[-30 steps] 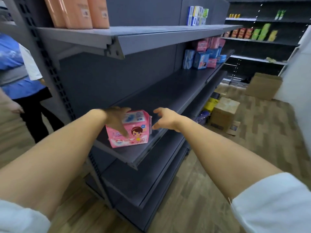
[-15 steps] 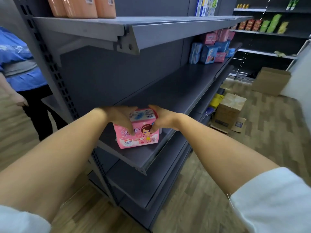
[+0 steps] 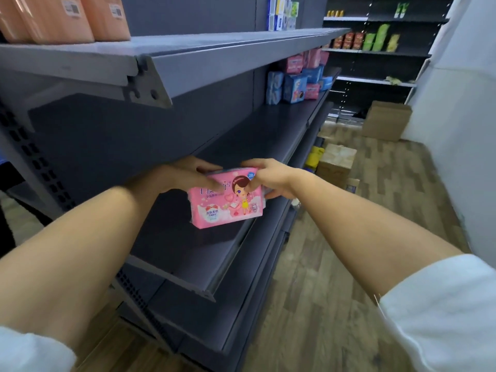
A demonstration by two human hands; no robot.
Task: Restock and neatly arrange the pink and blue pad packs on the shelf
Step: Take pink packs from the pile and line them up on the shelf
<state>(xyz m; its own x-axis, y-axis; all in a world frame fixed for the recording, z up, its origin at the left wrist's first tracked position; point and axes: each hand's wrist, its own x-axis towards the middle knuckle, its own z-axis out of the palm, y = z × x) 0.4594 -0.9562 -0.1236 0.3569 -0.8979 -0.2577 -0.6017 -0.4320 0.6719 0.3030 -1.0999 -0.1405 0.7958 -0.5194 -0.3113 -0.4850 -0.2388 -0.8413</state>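
Holding the pink pad pack [image 3: 228, 204] between both hands, the person has it at the very front of the middle shelf [image 3: 255, 135], with its printed face tipped toward the camera and its lower edge at or just past the shelf's front lip. I cannot tell whether it rests on the shelf or hangs free. The left hand [image 3: 185, 175] curls its fingers over the pack's upper left corner and the right hand [image 3: 271, 179] pinches the upper right corner, thumb on the printed face, so both hands grip the pack and neither appears to support it from below. The likeliest slip comes from that hold: the wrap looks glossy and the pack soft, so a loosened pinch could let it slide out and drop to the lower shelves or the floor. Set down this close to the lip and tilted, it could also topple forward. A bluish edge shows behind the pack's top; if that is a second pack, it might slide out unnoticed. The stocked pink and blue packs [image 3: 298, 79] stand well apart at the shelf's far end, so a pack left here would sit stray rather than in a neat row.
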